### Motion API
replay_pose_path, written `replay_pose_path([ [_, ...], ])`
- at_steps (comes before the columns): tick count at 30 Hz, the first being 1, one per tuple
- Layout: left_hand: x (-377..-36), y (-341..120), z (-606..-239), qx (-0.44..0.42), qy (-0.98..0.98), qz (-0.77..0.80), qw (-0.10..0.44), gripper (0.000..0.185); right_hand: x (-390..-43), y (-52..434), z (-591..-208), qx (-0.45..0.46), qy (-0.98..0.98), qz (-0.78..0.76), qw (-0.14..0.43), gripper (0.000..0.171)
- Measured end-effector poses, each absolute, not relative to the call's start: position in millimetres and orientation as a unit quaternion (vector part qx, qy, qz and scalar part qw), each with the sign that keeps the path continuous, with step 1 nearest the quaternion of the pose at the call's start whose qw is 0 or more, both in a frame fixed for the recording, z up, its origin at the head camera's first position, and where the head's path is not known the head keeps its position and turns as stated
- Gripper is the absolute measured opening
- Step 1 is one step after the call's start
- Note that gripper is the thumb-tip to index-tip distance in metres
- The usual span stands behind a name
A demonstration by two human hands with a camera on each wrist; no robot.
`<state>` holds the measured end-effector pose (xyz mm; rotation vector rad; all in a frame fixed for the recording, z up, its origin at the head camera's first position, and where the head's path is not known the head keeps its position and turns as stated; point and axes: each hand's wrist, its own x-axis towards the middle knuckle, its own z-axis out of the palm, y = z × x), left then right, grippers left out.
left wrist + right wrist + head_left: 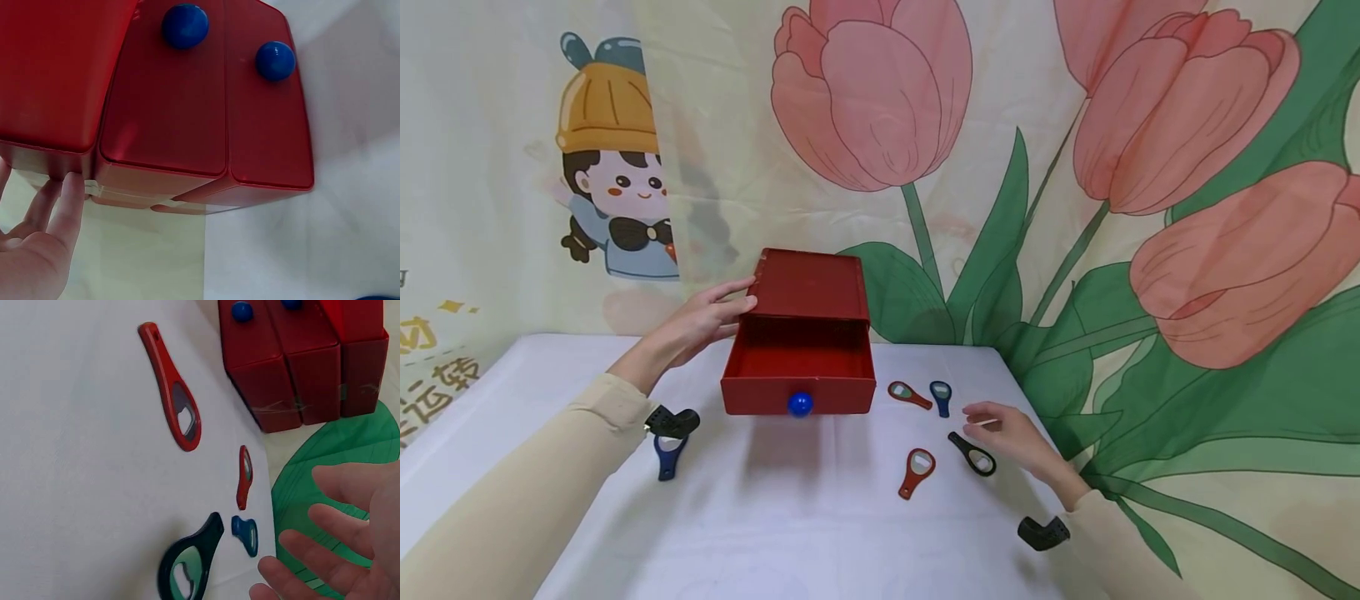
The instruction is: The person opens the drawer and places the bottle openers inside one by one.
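A red drawer box (811, 287) stands at the back of the white table, its drawer (798, 393) with a blue knob (800, 404) pulled out and showing nothing inside. My left hand (730, 304) rests with straight fingers against the box's left side; the left wrist view shows the fingertips (69, 200) touching the box's edge (50, 156). My right hand (981, 421) hovers open over the table, holding nothing, just right of a black bottle opener (973, 456). In the right wrist view its spread fingers (294, 540) sit beside the black opener (187, 565).
Bottle openers lie scattered on the table (820, 533): a red one (916, 471) in front, a smaller red one (910, 393) and a blue one (941, 396) near the drawer, another blue one (668, 454) on the left. A floral cloth backdrop (1150, 250) hangs close behind and to the right.
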<state>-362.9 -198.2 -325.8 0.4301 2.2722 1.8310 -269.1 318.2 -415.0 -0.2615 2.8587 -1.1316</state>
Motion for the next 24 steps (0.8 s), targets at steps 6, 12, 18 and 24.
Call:
replay_pose_path([
  [6,-363,-199,-324,0.141,0.768,0.618,0.092,0.08,-274,318,-425,-0.12,0.941,-0.316,0.004,0.044],
  [12,-364,-197,-323,0.136,0.77,0.617,0.09,0.082,-278,320,-435,-0.125,0.956,-0.264,-0.021,0.049],
  [18,-364,-197,-325,0.135,0.769,0.618,0.09,0.082,-276,321,-442,-0.141,0.964,-0.222,-0.023,0.055],
  [24,-362,-199,-327,0.135,0.77,0.617,0.089,0.081,-272,323,-446,-0.153,0.969,-0.193,-0.002,0.063],
])
